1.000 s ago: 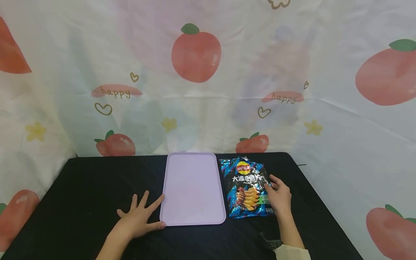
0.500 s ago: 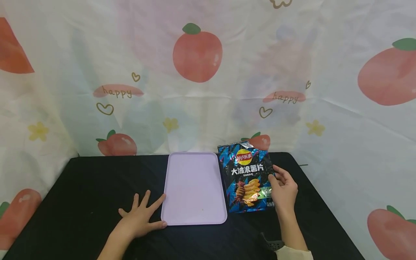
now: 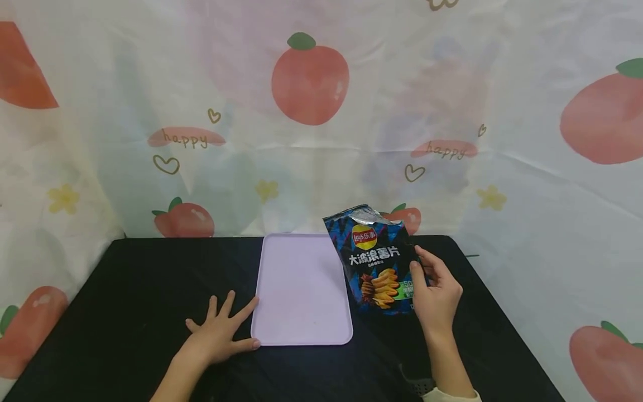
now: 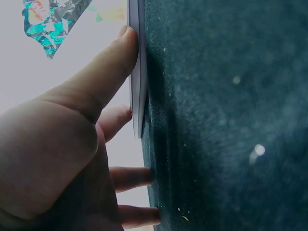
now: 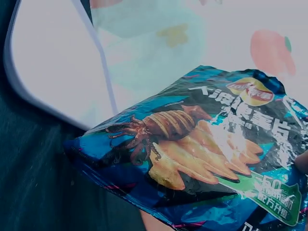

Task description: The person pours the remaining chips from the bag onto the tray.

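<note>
My right hand (image 3: 438, 290) pinches the right side of a blue and black bag of potato chips (image 3: 377, 262), thumb on the front and fingers behind. The bag is raised and tilts left, its top corner overlapping the tray's far right corner in the head view. Silvery lining shows at its top edge. In the right wrist view the chip bag (image 5: 202, 149) fills the middle, squid and chips printed on it. My left hand (image 3: 213, 338) lies spread at the left edge of the pale lilac tray (image 3: 301, 296), thumb and index fingertip touching its rim.
A black cloth covers the table (image 3: 150, 290). Behind it hangs a pale curtain (image 3: 241, 84) printed with fruit and hearts. A dark strap-like object (image 3: 419, 385) lies by the right sleeve. Tiny yellow crumbs (image 4: 185, 218) dot the cloth near the left fingers.
The right hand has lifted the chip bag off the table, then shifted it left and tilted it toward the tray. The left hand stays at the tray's edge.
</note>
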Available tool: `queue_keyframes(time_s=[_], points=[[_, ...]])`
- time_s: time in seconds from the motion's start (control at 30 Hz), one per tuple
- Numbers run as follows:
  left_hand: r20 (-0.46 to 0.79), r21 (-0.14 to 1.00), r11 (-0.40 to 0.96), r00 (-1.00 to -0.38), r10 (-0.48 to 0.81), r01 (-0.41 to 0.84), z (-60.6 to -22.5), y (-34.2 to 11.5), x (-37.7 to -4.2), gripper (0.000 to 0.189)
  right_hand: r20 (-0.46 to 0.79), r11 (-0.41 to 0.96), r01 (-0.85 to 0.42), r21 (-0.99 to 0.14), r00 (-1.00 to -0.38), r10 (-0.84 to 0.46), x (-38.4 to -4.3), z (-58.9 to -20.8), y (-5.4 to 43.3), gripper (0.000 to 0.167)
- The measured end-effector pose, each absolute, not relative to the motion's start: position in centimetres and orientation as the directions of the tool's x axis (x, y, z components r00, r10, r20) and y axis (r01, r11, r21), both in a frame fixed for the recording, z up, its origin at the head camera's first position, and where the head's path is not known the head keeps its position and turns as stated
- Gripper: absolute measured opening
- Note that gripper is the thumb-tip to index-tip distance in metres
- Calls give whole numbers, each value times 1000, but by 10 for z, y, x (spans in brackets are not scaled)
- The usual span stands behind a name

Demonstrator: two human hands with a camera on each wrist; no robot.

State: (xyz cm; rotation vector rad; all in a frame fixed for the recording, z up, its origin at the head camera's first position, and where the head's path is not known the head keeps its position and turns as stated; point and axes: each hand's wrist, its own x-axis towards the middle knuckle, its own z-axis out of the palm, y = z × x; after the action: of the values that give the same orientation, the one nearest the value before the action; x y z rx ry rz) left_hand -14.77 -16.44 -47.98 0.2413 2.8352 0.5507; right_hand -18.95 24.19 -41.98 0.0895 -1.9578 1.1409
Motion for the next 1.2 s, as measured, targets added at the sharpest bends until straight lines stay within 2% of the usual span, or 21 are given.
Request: queue_keyframes(time_s=[0.1, 0.2, 0.37, 0.67, 0.9, 1.2], points=[[-204, 377, 912, -946, 252, 162, -487, -163, -167, 93, 714, 598, -448, -665, -614, 336, -189, -423, 240, 31], [-211, 378, 904, -933, 292, 198, -496, -162, -185, 93, 719, 609, -448, -655, -617, 320, -192, -425, 238, 32], [-243, 371, 913, -931, 272, 170, -500, -162, -183, 94, 754, 658, -513, -552, -644, 130, -202, -409, 232, 34], [-230, 370, 913, -936, 268, 170, -496, -159, -186, 94, 773, 732, -616, -290, -602, -200, -223, -388, 220, 31], [-227, 357, 917, -936, 269, 177, -495, -157, -187, 94, 709, 753, -646, -124, -588, -389, -232, -367, 211, 29], [-223, 341, 922, -937, 269, 183, -494, -158, -186, 94, 593, 715, -698, -29, -588, -550, -242, -347, 194, 32]])
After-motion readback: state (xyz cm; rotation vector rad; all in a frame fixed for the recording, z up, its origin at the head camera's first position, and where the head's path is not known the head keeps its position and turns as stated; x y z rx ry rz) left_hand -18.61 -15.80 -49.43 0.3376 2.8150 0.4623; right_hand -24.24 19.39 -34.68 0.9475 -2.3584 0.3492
